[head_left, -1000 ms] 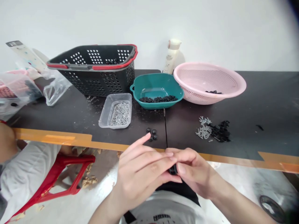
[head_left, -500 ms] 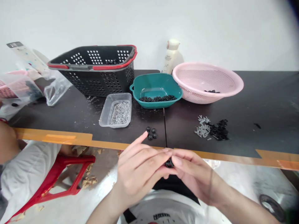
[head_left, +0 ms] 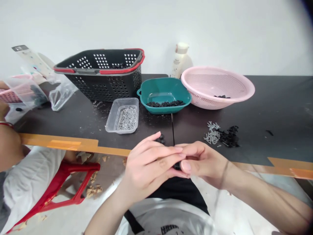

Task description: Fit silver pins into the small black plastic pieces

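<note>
The left hand and right hand meet just over the near edge of the dark table, fingertips pinching a small black part midway between them; the fingers hide its long axis. Beyond, black rings lie by the left fingertips, and a teal dish sits farther off.

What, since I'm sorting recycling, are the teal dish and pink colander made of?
The teal dish looks like moulded plastic: glossy, with a smooth rounded rim. The pink colander looks like plastic, duller, its fine mesh formed in one piece. The exact plastic is unclear.
</note>
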`<state>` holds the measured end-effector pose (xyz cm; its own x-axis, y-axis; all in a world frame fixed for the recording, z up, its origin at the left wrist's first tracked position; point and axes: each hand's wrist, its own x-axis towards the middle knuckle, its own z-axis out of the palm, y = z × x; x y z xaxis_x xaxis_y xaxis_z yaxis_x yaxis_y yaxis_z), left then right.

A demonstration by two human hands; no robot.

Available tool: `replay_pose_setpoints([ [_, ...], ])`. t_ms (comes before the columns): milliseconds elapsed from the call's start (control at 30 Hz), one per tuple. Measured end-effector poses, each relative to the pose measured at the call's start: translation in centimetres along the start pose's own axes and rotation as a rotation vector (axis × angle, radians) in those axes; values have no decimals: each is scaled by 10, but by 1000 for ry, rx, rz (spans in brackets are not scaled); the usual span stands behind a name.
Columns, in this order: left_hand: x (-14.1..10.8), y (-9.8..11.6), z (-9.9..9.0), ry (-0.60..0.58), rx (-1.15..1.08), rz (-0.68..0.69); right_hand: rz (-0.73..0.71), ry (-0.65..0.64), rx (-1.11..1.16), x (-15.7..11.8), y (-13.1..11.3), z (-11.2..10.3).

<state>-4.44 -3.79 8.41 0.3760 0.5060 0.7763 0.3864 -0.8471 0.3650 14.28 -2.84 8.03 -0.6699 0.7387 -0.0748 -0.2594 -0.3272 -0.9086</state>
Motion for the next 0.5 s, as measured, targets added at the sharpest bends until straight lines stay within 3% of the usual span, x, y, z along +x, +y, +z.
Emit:
replay_pose_setpoints([
  [300, 0, 5, 12, 99, 93, -16, -62, 366, 351, -12, 25, 37],
  [500, -4, 3, 11, 98, 79, -55, -29, 153, 148, -10, 16, 17],
])
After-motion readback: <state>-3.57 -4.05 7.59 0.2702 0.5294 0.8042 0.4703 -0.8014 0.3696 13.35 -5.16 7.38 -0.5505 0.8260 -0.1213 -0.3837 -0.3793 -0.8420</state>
